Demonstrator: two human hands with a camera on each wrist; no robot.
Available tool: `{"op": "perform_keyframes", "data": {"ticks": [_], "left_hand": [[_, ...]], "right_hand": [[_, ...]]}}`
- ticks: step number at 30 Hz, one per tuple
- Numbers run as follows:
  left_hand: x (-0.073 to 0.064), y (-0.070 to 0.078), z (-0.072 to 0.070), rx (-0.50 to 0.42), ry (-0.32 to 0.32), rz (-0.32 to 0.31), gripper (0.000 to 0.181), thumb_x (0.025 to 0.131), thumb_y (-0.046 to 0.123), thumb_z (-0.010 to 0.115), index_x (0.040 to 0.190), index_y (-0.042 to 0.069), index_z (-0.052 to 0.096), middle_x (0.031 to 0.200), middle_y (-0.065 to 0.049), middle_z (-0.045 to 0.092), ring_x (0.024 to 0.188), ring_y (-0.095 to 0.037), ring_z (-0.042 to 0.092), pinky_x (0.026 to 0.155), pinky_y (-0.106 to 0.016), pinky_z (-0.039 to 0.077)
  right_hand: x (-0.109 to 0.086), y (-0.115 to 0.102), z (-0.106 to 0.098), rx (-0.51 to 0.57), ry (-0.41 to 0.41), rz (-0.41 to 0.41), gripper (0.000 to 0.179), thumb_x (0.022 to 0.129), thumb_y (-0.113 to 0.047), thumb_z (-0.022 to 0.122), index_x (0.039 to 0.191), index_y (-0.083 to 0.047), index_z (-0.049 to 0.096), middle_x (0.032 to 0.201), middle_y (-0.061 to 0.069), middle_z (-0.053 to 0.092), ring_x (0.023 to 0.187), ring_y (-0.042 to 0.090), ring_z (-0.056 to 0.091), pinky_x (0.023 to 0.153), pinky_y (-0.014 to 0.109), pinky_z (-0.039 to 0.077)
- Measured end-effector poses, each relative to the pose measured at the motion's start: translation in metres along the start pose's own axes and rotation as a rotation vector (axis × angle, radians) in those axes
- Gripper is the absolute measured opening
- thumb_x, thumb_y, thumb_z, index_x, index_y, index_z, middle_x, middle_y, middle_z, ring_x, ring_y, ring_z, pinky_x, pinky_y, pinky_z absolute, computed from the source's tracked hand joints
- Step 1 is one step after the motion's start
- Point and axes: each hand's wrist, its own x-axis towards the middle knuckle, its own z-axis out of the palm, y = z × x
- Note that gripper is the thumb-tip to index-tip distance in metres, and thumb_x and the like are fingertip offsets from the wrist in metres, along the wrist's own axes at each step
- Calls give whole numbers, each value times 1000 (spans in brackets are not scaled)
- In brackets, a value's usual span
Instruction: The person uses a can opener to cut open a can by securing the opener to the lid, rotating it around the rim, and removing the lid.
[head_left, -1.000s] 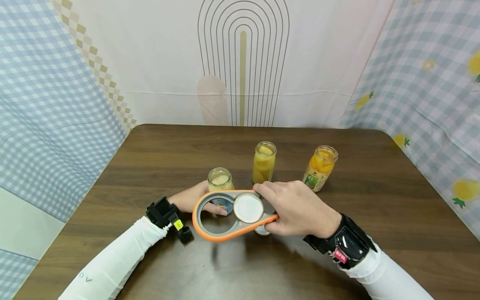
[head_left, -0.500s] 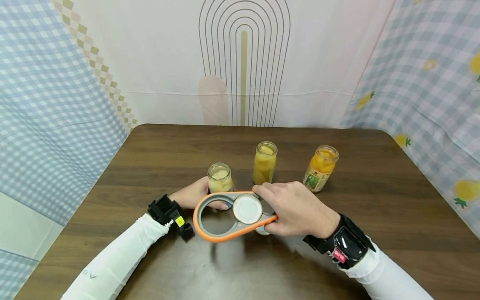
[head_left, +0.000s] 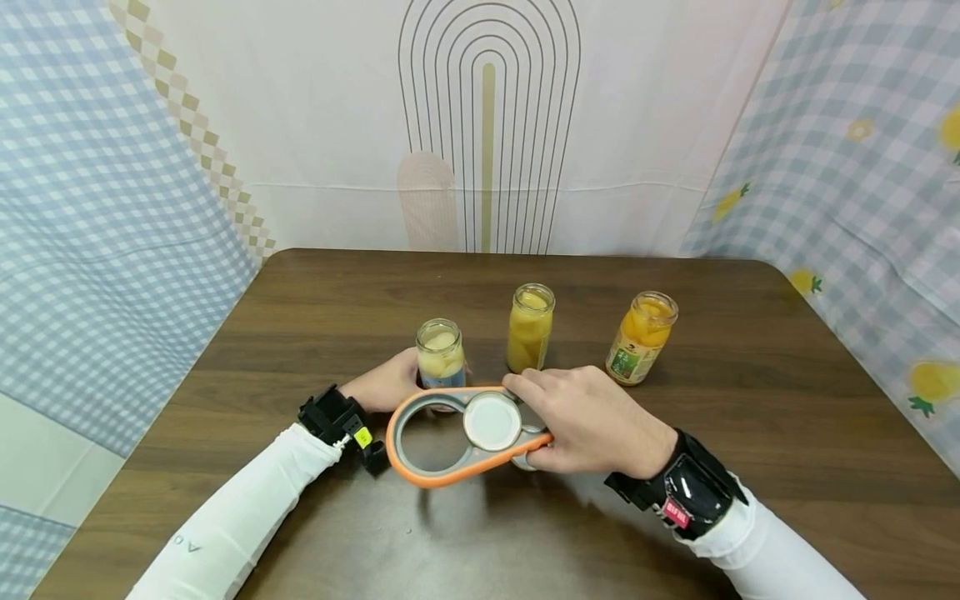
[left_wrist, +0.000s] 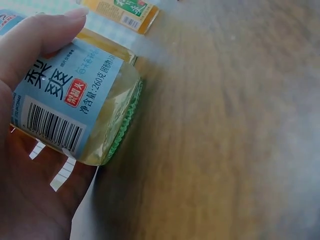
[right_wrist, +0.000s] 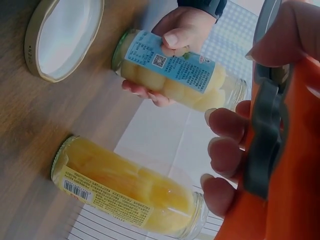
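My left hand (head_left: 387,383) grips an uncapped glass jar (left_wrist: 60,85) with a blue label and a barcode. Pale fruit pieces fill this jar; its green-tinted base shows close over the table in the left wrist view. My right hand (head_left: 592,421) holds an orange and grey jar opener (head_left: 427,480) that has a large ring at its left end. A white lid (head_left: 492,421) with a gold rim sits in the opener. Beneath the right hand, another white lid (right_wrist: 65,37) lies on the table, mostly hidden in the head view.
Behind the hands stands an uncapped jar of yellow fruit (head_left: 529,329). Farther right is an uncapped jar of orange fruit (head_left: 641,337) with a green and yellow label. The brown wooden table (head_left: 360,292) ends at a patterned cloth backdrop (head_left: 322,125).
My left hand and the blue-labelled jar have moved away from me, toward the back of the table, so more of the jar shows above the opener. My right hand has barely moved.
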Motion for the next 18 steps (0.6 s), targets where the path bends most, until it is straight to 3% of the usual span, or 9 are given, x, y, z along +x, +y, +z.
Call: {"op": "perform_keyframes", "data": {"ticks": [6,18], "left_hand": [[2,-3,-3,1,4,-24,53,88,23,81,135,9,59,127,-7,66,118,-21,63,106,-44,49],[7,-7,-9,-15,29,-43,49,90,17,78,134,5,58,125,-9,67,116,-21,64,104,-42,50]], "right_hand": [[0,-1,1,-3,-12,-4,65,70,-44,83,121,-11,60,90,-7,63,69,4,57,55,22,49],[1,-3,2,-15,-17,-11,66,73,-47,83,123,-10,61,94,-7,65,73,5,61,57,23,52]]}}
